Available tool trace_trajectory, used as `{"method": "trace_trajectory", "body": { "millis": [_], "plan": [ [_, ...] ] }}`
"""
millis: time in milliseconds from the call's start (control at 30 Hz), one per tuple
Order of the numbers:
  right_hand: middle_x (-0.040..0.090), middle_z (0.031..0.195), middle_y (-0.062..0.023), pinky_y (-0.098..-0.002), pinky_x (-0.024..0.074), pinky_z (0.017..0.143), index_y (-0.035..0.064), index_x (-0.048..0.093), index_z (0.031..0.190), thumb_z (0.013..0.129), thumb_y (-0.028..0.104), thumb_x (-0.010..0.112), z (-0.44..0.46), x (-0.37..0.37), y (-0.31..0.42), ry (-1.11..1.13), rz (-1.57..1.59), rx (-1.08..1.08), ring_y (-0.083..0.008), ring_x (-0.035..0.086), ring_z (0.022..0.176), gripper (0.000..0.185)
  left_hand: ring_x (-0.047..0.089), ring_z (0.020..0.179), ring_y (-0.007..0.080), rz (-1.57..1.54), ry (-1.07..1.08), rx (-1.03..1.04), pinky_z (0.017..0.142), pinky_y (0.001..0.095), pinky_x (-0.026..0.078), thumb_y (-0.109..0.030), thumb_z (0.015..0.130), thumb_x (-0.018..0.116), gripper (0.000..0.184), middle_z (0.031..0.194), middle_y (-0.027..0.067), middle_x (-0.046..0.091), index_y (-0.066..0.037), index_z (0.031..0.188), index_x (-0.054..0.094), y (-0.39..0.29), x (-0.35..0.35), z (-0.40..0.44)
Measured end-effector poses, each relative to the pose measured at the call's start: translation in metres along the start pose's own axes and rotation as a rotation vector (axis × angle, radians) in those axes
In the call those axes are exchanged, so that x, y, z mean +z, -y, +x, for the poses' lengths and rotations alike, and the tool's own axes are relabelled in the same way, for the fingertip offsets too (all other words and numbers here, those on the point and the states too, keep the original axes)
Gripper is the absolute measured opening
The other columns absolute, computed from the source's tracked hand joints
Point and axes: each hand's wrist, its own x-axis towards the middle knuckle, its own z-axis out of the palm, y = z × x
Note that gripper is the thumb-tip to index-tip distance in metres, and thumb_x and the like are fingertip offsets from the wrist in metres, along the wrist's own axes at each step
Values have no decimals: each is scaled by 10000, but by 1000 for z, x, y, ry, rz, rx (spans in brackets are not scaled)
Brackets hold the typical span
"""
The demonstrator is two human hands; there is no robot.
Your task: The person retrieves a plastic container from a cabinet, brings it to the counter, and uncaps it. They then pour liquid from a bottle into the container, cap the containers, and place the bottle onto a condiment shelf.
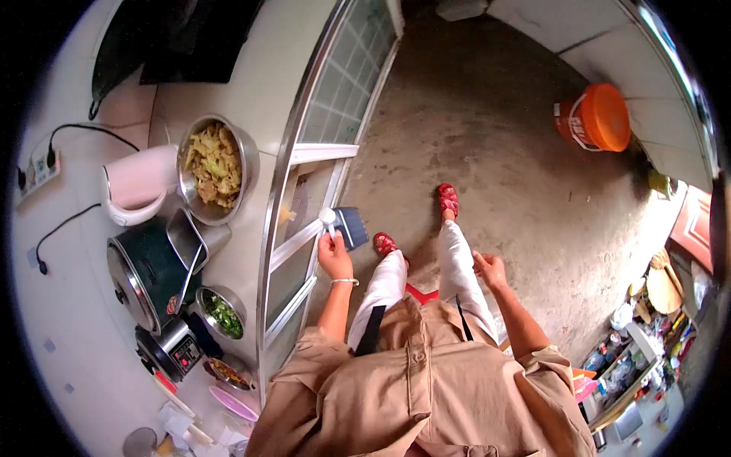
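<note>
My left hand (335, 257) is closed around the light handle of a brush-like tool (350, 227) with a dark blue-grey head. The tool is beside the open cabinet front, above the floor. My right hand (489, 268) hangs over the floor to the right of my legs, fingers curled together; whether anything small is between them is too small to tell. On the counter left of my left hand stands a metal bowl (249, 171) of yellowish food. A smaller bowl of chopped greens (223, 314) sits below it.
A pink kettle (141, 183), a dark green cooker (145, 263) and a black appliance (179, 352) stand on the counter. The metal-framed cabinet (324, 152) runs beside it. An orange bucket (605, 116) is at the upper right. Clutter fills a rack (640, 365) at lower right.
</note>
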Motion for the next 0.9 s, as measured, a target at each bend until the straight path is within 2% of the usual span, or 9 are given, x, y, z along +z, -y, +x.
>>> {"method": "trace_trajectory", "body": {
  "millis": [67,133,200,267,433,633,733,800,900],
  "plan": [
    [630,619,-58,-291,467,537,-15,672,704,939,405,644,-24,-4,20,-16,91,-49,-127,570,554,482,512,693,74,35,220,-3,630,250,437,-218,933,682,226,772,-10,592,0,954,629,-23,-2,-21],
    [616,636,-31,-265,450,519,11,667,762,975,368,600,-29,-8,21,-8,163,-120,-108,558,564,421,516,694,71,50,346,70,625,253,438,-205,933,686,213,774,-16,585,-4,961,624,-43,2,-36],
    [631,731,-33,-263,466,527,23,661,944,977,298,605,-38,-18,29,-37,308,-254,-108,572,604,283,503,689,63,11,441,108,608,248,429,-192,930,693,201,771,-26,574,-7,965,620,-89,12,-51],
    [631,806,-34,-267,486,544,38,625,1072,967,245,623,-42,-40,38,-5,347,-246,-109,584,641,232,493,683,45,-40,544,95,591,232,420,-169,929,692,180,763,-33,570,-10,975,620,-125,23,-59],
    [622,811,-5,-239,488,585,42,627,1079,940,136,659,-47,-118,73,-22,474,-328,-81,568,661,171,465,653,22,2,662,226,553,213,386,-135,920,690,143,742,-43,566,-12,960,628,-226,67,-69],
    [628,835,4,-220,478,599,49,633,1073,935,132,661,-38,-190,139,-49,512,-455,-69,566,684,163,439,615,9,-49,710,350,521,204,354,-93,885,709,117,719,-50,576,-11,936,643,-328,144,-61],
    [624,860,19,-214,469,617,64,651,1055,944,179,665,-45,-203,207,-16,488,-585,-56,554,719,160,450,623,12,19,792,376,537,203,372,-92,884,708,113,723,-46,584,-11,935,648,-384,183,-50],
    [660,864,2,-234,485,633,43,659,1068,938,174,664,-43,-211,250,45,508,-599,-56,570,743,185,493,642,25,-69,854,434,560,212,408,-90,883,704,113,730,-30,606,-4,933,651,-411,216,-40],
    [641,843,10,-225,468,620,53,649,1092,956,178,647,-26,-224,291,83,608,-640,-64,561,715,185,572,657,66,38,940,545,592,249,462,-130,861,718,147,730,9,653,-14,933,665,-468,257,-30]
  ]
}}
